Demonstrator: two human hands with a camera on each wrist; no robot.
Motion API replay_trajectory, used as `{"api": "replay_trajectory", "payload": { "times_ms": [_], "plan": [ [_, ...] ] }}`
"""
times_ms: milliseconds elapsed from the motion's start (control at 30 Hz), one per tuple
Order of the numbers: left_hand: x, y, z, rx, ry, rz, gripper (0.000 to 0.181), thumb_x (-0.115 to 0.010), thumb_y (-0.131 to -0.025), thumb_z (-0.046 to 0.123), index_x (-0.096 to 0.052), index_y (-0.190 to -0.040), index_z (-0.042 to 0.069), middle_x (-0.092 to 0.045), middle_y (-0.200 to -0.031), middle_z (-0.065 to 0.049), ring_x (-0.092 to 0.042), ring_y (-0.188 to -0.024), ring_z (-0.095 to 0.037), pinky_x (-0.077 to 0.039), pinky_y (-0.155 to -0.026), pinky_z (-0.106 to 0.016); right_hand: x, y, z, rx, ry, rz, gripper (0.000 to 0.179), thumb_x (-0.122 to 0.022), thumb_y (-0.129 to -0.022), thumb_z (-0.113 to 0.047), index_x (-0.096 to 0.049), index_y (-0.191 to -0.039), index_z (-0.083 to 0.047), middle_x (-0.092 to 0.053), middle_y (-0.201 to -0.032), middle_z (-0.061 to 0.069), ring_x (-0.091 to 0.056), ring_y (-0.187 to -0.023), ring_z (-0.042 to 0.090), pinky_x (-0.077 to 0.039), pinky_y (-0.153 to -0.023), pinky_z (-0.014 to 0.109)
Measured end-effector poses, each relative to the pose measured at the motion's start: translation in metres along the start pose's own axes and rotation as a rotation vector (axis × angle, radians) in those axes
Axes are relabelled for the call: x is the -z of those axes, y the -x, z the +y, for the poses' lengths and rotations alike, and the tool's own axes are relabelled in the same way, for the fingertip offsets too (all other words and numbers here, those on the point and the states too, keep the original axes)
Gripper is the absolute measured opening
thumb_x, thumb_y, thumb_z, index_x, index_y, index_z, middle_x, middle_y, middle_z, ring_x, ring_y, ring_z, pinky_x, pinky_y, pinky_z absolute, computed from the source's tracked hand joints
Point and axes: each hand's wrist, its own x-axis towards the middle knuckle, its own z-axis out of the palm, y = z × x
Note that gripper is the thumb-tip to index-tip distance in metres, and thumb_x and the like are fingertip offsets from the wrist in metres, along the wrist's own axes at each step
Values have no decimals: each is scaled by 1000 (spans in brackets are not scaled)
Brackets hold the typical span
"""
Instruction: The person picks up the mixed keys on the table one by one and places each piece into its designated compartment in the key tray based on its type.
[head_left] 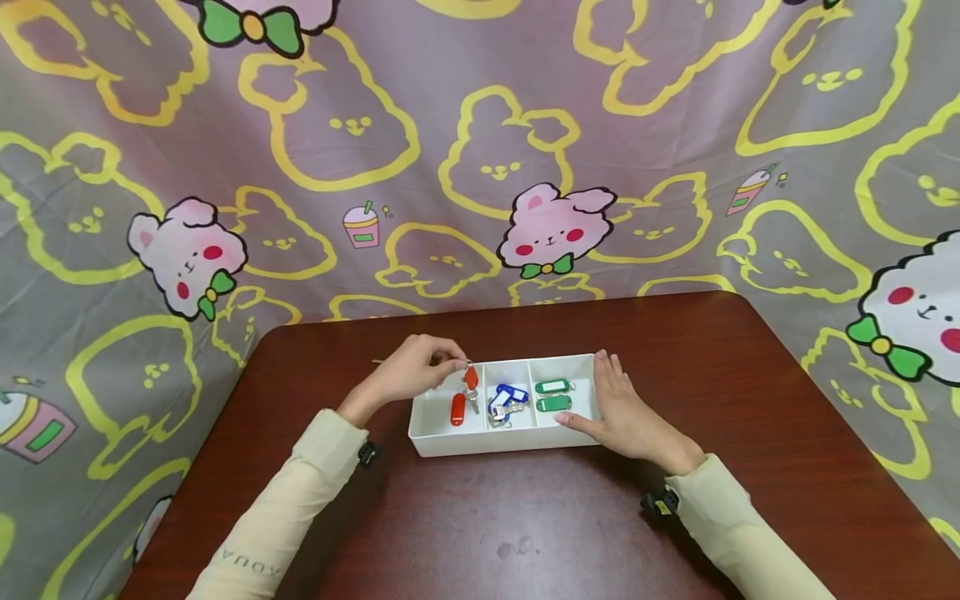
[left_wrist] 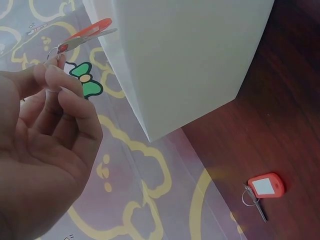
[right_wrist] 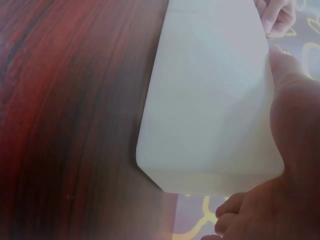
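A white three-part tray (head_left: 506,442) stands on the table. Over its left compartment my left hand (head_left: 423,365) pinches a key ring between thumb and fingertips; an orange-red key tag (left_wrist: 90,31) and a key hang from it. A red key tag (head_left: 457,409) lies in that same compartment. Blue key tags (head_left: 501,400) with keys fill the middle one, and two green key tags (head_left: 553,403) lie in the right one. My right hand (head_left: 626,412) rests against the tray's right end, fingers straight along the outside, thumb over the front rim.
Left of the tray, another red key tag (left_wrist: 266,186) with a ring and key lies on the brown table (head_left: 510,517); the left hand mostly hides it in the head view. A patterned curtain (head_left: 420,167) hangs behind and at both sides of the table.
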Motion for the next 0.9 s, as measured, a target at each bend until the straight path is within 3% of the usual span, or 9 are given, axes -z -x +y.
{"api": "replay_trajectory", "payload": {
  "times_ms": [533, 900],
  "plan": [
    [-2, -6, 0, 20, -29, -82, 16, -67, -104, 19, -79, -107, 9, -58, -64, 4, -51, -57, -8, -41, -55, -24, -1, -1, -1, -1, -4, 0, 122, -69, -94, -62, -4, -162, 15, -1, -171, 38, -1, -160, 58, -13, -127, 72],
    [-5, -8, -4, 30, -34, -72, 15, -67, -104, 18, -80, -108, 10, -60, -66, 3, -52, -57, -8, -42, -55, -24, 0, 0, -1, -12, -7, -3, 122, -70, -94, -61, -3, -162, 15, -1, -171, 38, 0, -160, 58, -13, -127, 72]
  ]
}}
